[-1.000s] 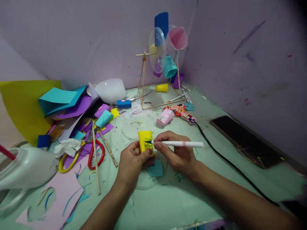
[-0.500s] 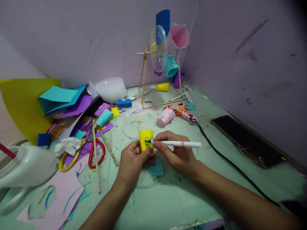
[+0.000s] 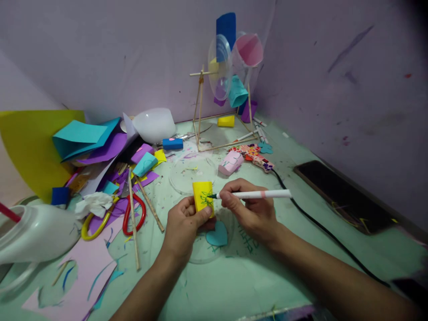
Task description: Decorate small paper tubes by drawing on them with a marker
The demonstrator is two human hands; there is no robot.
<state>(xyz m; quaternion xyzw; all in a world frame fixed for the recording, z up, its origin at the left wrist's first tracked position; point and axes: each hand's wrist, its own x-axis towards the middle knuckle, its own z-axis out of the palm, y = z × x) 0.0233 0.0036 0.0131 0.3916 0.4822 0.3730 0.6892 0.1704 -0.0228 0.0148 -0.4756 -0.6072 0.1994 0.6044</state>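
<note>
My left hand (image 3: 185, 220) grips a yellow paper piece (image 3: 199, 189) by its lower end, thumb across the front. Green lines like a flower are drawn on its face. In my right hand (image 3: 249, 205) is a white marker (image 3: 267, 194) with a dark green tip, which meets the drawing's right side or hovers just off it; I cannot tell which. Below the paper a teal paper heart (image 3: 217, 234) lies on a clear round plastic lid (image 3: 200, 260). A pink paper tube (image 3: 231, 163) with a drawn outline rests beyond my right hand.
Behind stands a stick frame (image 3: 200, 102) bearing a wheel of plastic discs and paper cups. Scissors (image 3: 134, 218), thin sticks and paper scraps (image 3: 87, 267) crowd the left, beside a white plastic bottle (image 3: 43, 232). At right lie a phone (image 3: 344, 196), a black cord (image 3: 321, 232) and a flowered glue gun (image 3: 252, 157).
My right hand has drawn back slightly to the right, moving the marker's tip from the middle of the drawing to its right side. My left hand holds the yellow paper nearly still.
</note>
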